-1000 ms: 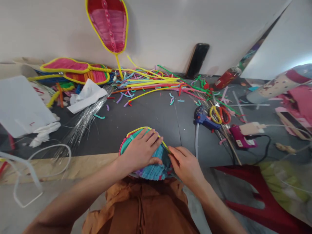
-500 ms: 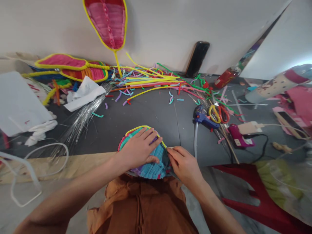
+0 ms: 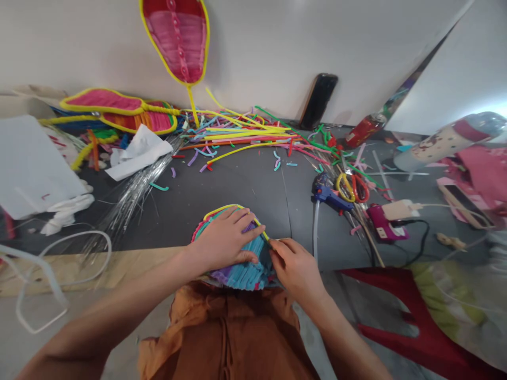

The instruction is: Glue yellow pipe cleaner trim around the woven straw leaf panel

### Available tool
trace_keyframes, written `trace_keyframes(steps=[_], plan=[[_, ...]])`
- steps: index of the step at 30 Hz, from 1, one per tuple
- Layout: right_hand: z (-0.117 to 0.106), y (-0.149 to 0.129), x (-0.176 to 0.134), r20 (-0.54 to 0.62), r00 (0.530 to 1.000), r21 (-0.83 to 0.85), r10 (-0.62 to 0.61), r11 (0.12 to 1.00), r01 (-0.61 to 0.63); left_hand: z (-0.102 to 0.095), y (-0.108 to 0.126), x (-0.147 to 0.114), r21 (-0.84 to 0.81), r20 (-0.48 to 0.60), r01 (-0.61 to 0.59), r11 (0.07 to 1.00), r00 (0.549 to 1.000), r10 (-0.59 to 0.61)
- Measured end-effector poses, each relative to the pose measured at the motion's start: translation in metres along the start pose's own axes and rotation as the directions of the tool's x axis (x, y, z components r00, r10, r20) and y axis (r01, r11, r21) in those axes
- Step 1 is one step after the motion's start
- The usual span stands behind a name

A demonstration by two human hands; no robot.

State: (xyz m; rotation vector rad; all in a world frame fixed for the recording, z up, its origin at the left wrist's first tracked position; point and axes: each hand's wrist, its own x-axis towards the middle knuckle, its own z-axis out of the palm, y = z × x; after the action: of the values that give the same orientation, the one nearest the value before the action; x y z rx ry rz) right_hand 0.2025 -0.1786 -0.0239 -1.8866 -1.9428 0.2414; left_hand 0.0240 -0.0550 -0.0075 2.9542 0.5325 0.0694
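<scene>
A rounded craft piece of turquoise, purple and pink pipe cleaners [image 3: 249,272] sits at the table's front edge, just before my body. A yellow pipe cleaner [image 3: 222,207] runs along its upper rim. Across the top of the piece lies my left hand [image 3: 227,235], fingers stretched out and pressing it flat. At the right rim, my right hand [image 3: 291,261] pinches the end of the yellow pipe cleaner between thumb and fingers. The underside of the piece is hidden.
Behind lie loose pipe cleaners [image 3: 245,134]. On the right are a blue glue gun [image 3: 332,198], scissors [image 3: 352,187], a purple power adapter [image 3: 384,224] and a red can [image 3: 366,129]. A phone [image 3: 319,100] leans on the wall. Metal wires [image 3: 134,190] lie left.
My right hand has shifted very slightly left along the rim, still pinching the yellow strand. The left hand stays spread on the piece. The view has turned a little.
</scene>
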Motion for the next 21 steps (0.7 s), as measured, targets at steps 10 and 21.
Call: trace_keyframes(steps=[10,21], plan=[[0.001,0.002,0.006,0.035,0.998,-0.055,0.049,0.997,-0.047,-0.024,-0.031,0.019,-0.246,0.135,0.066,0.967,0.990,-0.033],[0.003,0.000,0.002,-0.008,1.000,-0.126,-0.024,0.992,0.023,-0.046,-0.065,0.007,-0.318,-0.035,0.222,0.922,0.969,-0.246]])
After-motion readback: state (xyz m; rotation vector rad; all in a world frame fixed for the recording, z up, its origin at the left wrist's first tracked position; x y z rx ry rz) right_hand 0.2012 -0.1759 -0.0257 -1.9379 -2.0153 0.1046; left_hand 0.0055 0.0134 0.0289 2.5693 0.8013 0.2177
